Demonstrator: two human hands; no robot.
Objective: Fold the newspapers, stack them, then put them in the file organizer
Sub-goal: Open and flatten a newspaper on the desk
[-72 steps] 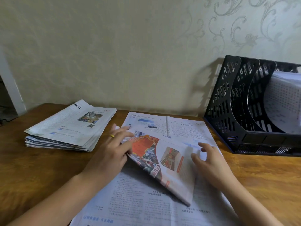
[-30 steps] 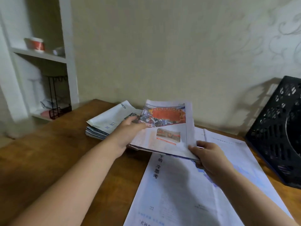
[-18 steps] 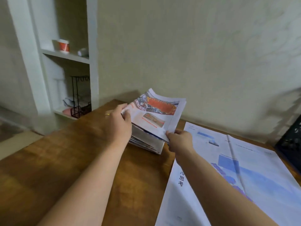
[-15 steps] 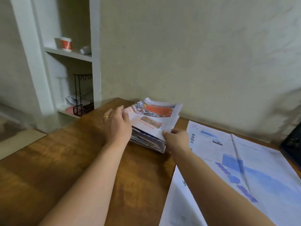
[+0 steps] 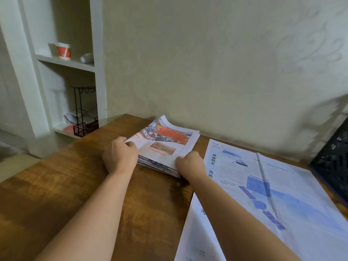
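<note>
we see the stack of folded newspapers [image 5: 165, 149] on the table [image 5: 56, 194] near the wall, between both hands. the left hand [image 5: 119, 155] curls its fingers on the stack's left edge; the right hand [image 5: 190, 162] grips its near right corner. an unfolded newspaper [image 5: 282, 194] lies just right.

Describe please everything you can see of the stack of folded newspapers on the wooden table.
The stack of folded newspapers lies flat on the brown wooden table, near the wall, left of a large unfolded newspaper sheet. It holds many thin paper layers with uneven edges. The top paper shows a red and orange photo and a smaller picture below. Its far corner curls up slightly. The left hand grips its left edge; the right hand touches its near right corner.
</note>
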